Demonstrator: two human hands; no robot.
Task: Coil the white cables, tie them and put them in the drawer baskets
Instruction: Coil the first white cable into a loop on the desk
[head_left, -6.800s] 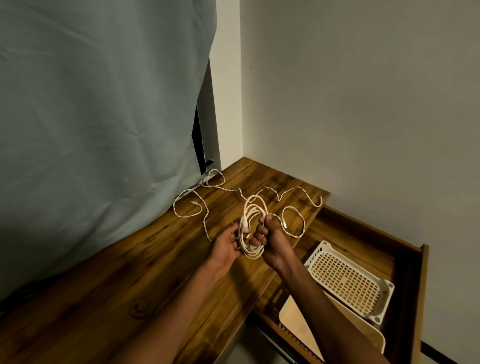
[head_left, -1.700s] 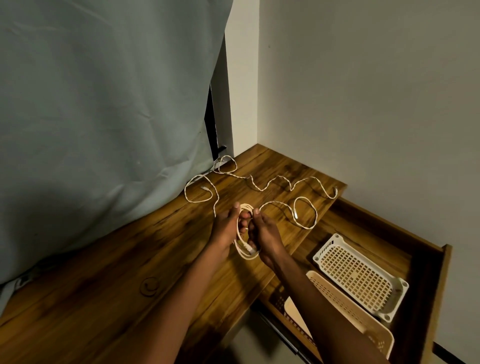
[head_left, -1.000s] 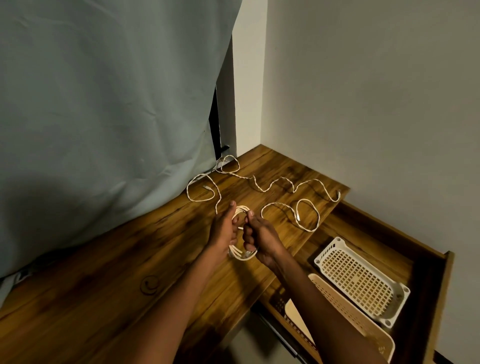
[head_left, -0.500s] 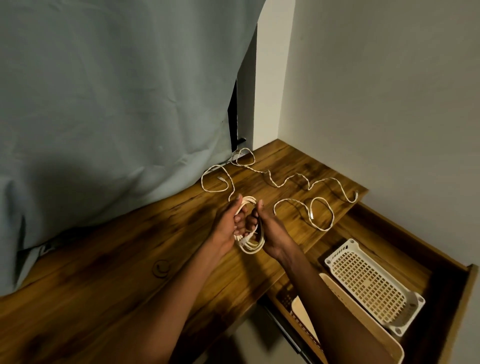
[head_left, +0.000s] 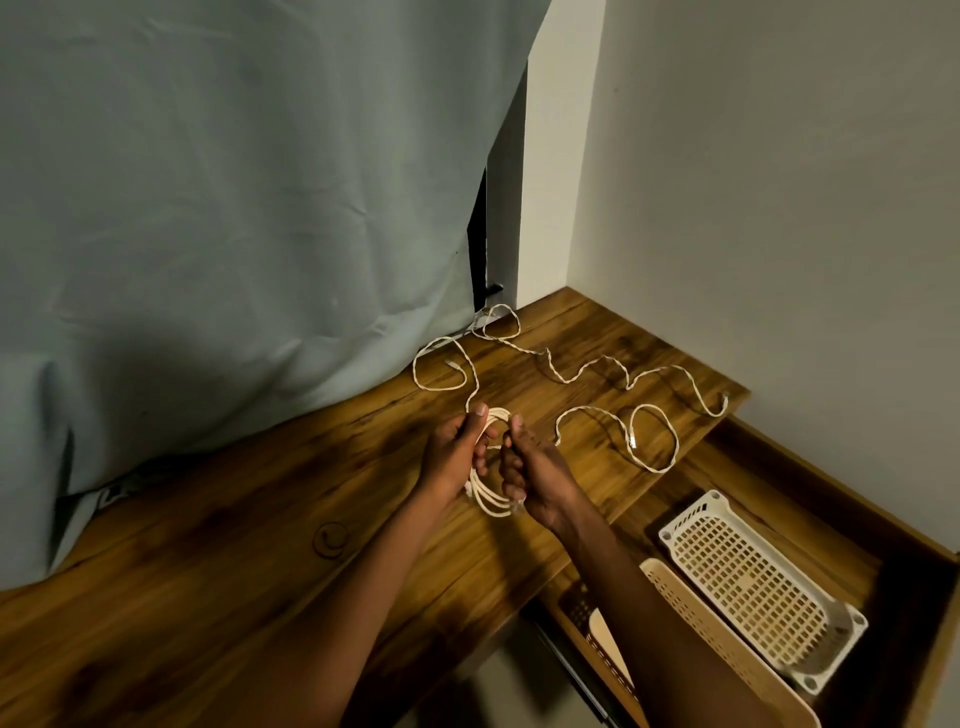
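Note:
A coiled white cable (head_left: 491, 501) hangs between both hands above the wooden desk (head_left: 260, 545). My left hand (head_left: 454, 457) grips the coil's left side, thumb up at its top. My right hand (head_left: 535, 480) grips the right side with curled fingers. Loose white cable (head_left: 649, 441) lies in loops on the desk beyond my hands, and another strand (head_left: 582, 371) snakes toward the far corner. In the open drawer (head_left: 779, 467) at the right sit a white mesh basket (head_left: 753, 587) and a beige basket (head_left: 727, 644), partly behind my right forearm.
A grey-green curtain (head_left: 234, 208) hangs along the desk's left and back edge. White walls (head_left: 753, 182) close the corner to the right. The drawer's wooden front edge (head_left: 940, 649) juts out at the lower right.
The camera has shifted, so the scene sits further right and lower. Both hands stay on the coil, turning it slightly; the loose cable on the desk has not moved.

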